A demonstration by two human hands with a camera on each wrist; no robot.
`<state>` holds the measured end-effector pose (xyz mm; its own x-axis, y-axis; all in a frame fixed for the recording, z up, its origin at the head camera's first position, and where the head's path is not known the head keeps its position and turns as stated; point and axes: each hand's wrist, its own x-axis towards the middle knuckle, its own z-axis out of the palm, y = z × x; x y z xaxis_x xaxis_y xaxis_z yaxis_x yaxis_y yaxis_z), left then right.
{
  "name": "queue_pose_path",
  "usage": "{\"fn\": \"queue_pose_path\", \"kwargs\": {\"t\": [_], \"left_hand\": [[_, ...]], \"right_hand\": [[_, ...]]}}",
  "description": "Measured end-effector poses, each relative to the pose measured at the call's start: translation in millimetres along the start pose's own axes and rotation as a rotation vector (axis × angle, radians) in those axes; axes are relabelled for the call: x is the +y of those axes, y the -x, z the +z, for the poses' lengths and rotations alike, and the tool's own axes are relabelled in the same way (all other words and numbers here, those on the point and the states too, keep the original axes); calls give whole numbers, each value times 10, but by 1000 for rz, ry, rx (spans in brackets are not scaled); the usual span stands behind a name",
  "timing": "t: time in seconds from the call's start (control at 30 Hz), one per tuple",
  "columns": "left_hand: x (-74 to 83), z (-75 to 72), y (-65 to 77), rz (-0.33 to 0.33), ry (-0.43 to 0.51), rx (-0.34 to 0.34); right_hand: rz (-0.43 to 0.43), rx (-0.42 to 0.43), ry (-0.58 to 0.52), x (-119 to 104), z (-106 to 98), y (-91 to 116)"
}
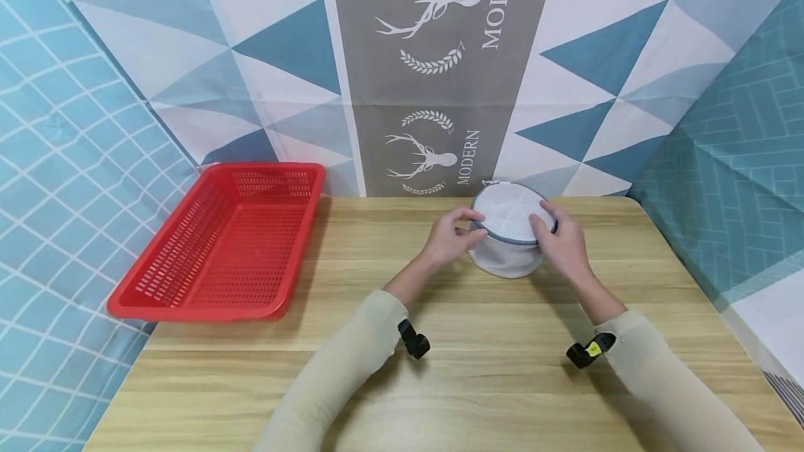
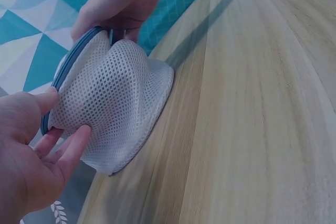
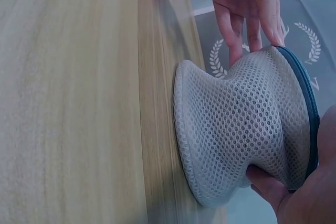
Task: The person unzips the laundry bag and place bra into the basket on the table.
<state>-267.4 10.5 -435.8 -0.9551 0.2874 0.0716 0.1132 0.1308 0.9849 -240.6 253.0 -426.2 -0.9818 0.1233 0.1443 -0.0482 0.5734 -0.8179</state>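
Observation:
A white mesh laundry bag [image 1: 505, 260] with a dark blue-grey zipped rim stands on the table near its back edge. Its round lid faces up, and the mesh wall sags in folds. My left hand [image 1: 449, 237] pinches the rim on the left side, thumb on one face and fingers against the mesh [image 2: 105, 93]. On the opposite side my right hand [image 1: 563, 239] grips the rim, its thumb on the lid. The bag's base touches the wood in the right wrist view, where the mesh wall [image 3: 236, 124] bulges between both hands. The bag's inside is hidden.
A red plastic basket [image 1: 301, 243] with slotted walls stands at the table's left. The wooden table [image 1: 477, 389] meets a patterned backdrop [image 1: 433, 89] behind the bag. Blue patterned sheets hang at the left and right sides.

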Motion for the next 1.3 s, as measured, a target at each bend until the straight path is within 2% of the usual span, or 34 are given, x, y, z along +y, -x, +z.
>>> {"fn": "queue_pose_path", "kwargs": {"t": [0.4,0.7,1.13,1.3], "left_hand": [[-22,-66,52,5,12,-11],[-13,-100,53,25,-106,12],[17,-70,12,3,-28,-46],[2,-53,-6,-6,-18,-59]], "right_hand": [[-19,-22,31,-51,3,14],[-1,-53,15,-64,-28,9],[-74,-44,4,-47,-59,-28],[-58,-69,29,-20,-36,-21]]}}
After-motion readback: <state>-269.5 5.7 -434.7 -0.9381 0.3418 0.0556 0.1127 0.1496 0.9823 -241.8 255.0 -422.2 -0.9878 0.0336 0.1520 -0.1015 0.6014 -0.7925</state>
